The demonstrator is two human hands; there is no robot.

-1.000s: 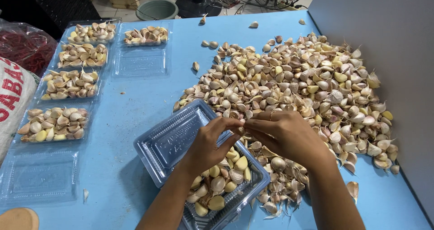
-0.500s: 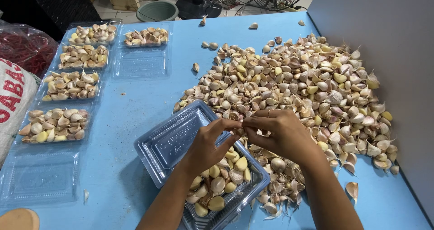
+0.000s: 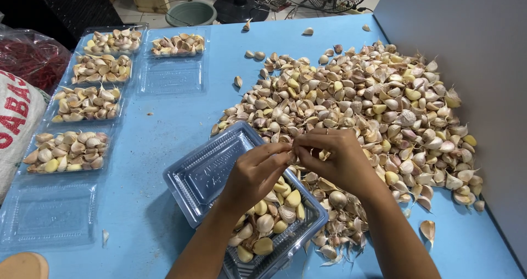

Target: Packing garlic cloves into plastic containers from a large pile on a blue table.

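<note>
My left hand (image 3: 255,172) and my right hand (image 3: 336,159) meet fingertip to fingertip above a clear plastic clamshell box (image 3: 204,172). Together they pinch a small garlic clove (image 3: 291,157), mostly hidden by the fingers. The near half of the box holds several garlic cloves (image 3: 267,218); its far half, the lid, is bare. A big heap of garlic cloves (image 3: 373,103) covers the blue table (image 3: 164,120) to the right of and beyond my hands.
Several clear boxes filled with cloves (image 3: 68,151) line the left side, with empty ones (image 3: 170,76) (image 3: 46,213) among them. A grey wall (image 3: 477,48) borders the right. A red mesh bag (image 3: 30,57) and a printed sack (image 3: 16,120) lie at the left edge.
Both hands stay over the box; the fingers have shifted slightly as they work on the clove. The box and heap have not moved.
</note>
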